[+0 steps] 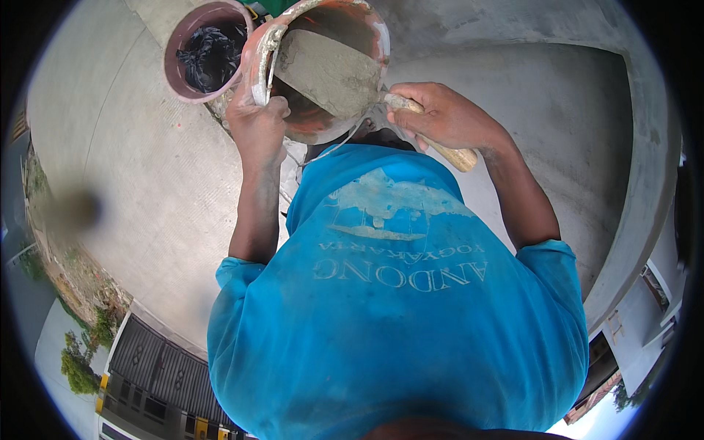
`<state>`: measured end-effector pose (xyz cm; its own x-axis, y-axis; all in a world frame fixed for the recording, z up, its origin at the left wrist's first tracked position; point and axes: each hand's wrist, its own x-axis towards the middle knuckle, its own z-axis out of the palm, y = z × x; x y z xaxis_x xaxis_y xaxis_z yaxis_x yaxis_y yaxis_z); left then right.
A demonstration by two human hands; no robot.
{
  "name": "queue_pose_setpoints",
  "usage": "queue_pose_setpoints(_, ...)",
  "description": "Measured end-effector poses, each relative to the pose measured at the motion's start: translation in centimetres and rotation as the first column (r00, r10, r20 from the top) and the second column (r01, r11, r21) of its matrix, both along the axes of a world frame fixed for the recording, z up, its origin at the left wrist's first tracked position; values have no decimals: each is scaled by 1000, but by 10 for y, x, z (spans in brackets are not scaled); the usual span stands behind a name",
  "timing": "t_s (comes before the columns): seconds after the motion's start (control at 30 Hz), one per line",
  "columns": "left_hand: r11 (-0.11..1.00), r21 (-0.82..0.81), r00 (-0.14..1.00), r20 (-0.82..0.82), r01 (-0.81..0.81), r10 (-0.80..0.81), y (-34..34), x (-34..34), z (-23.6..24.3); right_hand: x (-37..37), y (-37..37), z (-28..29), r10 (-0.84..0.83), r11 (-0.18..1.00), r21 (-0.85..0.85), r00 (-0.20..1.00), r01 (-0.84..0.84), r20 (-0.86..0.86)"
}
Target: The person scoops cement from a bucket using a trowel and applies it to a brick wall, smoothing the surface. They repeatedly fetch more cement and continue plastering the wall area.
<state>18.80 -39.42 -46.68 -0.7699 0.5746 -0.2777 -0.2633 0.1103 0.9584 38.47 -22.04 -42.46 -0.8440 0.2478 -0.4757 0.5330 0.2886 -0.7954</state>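
Observation:
My left hand grips the near left rim of an orange bucket, its thumb bent over the edge. Grey dried mortar cakes the rim, and a wire handle hangs down at the near side. In my right hand is a trowel, held by its worn wooden handle. The blade reaches into the bucket and is coated in wet grey mortar. My fingers wrap the upper handle near the bucket's right edge. How much mortar lies beneath the blade is hidden.
A mauve bucket holding crumpled black plastic stands just left of the orange one. Pale concrete paving spreads to the left. A grey concrete surface with a raised border lies on the right. Something green shows behind the buckets.

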Motion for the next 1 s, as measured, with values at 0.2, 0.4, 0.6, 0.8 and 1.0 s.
queue_pose_setpoints(0.2,997,-78,968,-250,17,-36,6,9,7,-22,-29,-33,152,255,919,951,-301,269)
queue_pose_setpoints(0.4,996,-26,954,-286,87,-91,8,25,11,2,-7,15,27,514,807,946,-291,323)
queue_pose_setpoints(0.6,997,13,946,-316,82,-74,15,41,44,-19,-11,-32,-32,990,-118,933,79,358)
queue_pose_setpoints(0.8,998,-59,955,-297,-20,1,14,21,42,-20,-25,-3,14,823,568,1000,2,-25)
queue_pose_setpoints(1.0,996,47,992,-96,-77,81,25,11,30,-18,-24,12,135,543,836,991,-80,7)
